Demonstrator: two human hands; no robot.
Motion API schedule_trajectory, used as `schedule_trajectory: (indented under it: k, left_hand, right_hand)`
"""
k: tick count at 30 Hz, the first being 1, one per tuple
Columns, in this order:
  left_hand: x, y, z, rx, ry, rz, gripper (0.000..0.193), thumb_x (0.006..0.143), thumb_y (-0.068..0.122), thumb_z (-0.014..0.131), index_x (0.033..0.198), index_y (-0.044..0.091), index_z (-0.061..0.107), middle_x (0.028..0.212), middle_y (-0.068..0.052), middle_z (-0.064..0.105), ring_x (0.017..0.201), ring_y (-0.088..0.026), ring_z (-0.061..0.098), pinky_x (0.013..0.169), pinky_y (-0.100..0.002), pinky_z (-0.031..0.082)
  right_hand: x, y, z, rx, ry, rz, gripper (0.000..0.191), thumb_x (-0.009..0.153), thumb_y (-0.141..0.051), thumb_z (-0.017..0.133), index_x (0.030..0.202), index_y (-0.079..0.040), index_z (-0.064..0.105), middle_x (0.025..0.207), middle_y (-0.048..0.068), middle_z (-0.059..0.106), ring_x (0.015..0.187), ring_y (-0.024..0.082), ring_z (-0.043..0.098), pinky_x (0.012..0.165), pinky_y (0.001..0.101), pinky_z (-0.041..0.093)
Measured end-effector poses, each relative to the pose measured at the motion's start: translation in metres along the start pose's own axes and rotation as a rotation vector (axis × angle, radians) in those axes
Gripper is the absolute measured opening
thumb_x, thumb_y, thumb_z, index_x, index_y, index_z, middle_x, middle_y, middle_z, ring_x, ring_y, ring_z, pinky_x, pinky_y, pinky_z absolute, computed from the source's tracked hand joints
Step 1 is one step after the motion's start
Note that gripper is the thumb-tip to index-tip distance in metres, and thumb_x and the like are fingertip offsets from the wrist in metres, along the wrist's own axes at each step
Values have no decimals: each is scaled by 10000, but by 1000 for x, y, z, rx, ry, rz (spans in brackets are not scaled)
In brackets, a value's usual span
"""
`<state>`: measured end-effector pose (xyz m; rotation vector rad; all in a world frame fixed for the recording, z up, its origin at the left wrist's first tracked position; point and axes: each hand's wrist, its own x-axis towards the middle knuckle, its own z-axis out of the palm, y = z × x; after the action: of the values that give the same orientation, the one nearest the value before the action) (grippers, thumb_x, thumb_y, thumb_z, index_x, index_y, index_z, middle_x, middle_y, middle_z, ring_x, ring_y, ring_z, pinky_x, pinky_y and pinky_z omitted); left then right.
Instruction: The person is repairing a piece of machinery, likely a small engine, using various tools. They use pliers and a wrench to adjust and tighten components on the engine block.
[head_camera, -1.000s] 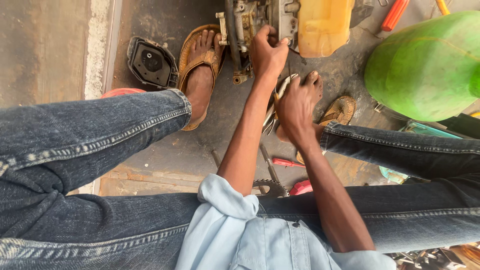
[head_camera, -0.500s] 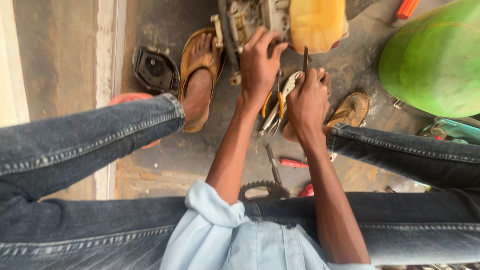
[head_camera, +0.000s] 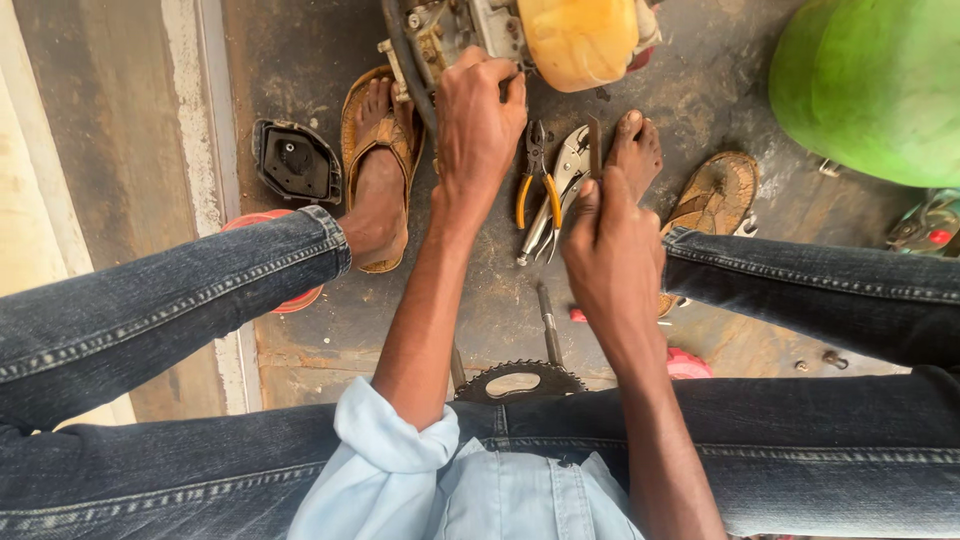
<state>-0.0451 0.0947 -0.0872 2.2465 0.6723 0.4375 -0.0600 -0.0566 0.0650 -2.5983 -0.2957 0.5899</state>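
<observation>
Stained, dark concrete floor (head_camera: 330, 330) fills our view, with a pale painted kerb running along its left edge. Nearest to us lie our blue denim jeans (head_camera: 160, 320) and a rolled light-blue shirt sleeve (head_camera: 390, 440). Just beyond the lap, a toothed grey metal sprocket (head_camera: 515, 380) rests flat on the floor, and a thin grey metal rod (head_camera: 547, 320) lies just past it.

Our right hand (head_camera: 612, 250) is closed around a narrow flat dark metal strip (head_camera: 594, 150), held upright between thumb and fingers; what kind of tool it is we cannot quite tell. Just beside it to the left, yellow-handled pliers (head_camera: 535, 185) and silver locking pliers (head_camera: 562, 185) lie together on the floor. Our right bare foot (head_camera: 635, 150) sits next to them, its worn brown sandal (head_camera: 715, 195) empty alongside.

Our left hand (head_camera: 478, 130) is clenched on the grimy metal small engine (head_camera: 450, 40), which carries a yellow plastic fuel tank (head_camera: 580, 40). Left of it, our left foot wears a brown leather sandal (head_camera: 378, 170), with a black plastic cover (head_camera: 295, 160) nearby. Far right bulges a large green rounded container (head_camera: 870, 90).
</observation>
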Motion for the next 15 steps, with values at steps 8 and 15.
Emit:
schedule_trajectory:
  k: [8,15]
  left_hand:
    - [-5,16,17,126,-58,-69,159,904,58,681,919,-70,774,917,-235,692,668,-263,698,532,-334,576]
    - [0,-2,8,13,-77,97,115,918,68,734,941,-33,784,928,-143,718,721,-206,701,645,-328,594]
  right_hand:
    - [5,8,-7,56,25,-24,209,1075,-215,515,1006,-24,564,770,285,651,729,533,610,621,607,424]
    - [14,9,-3,84,-19,9,210,1063,-217,517,1013,-19,565,746,300,639,730,533,616,619,603,436]
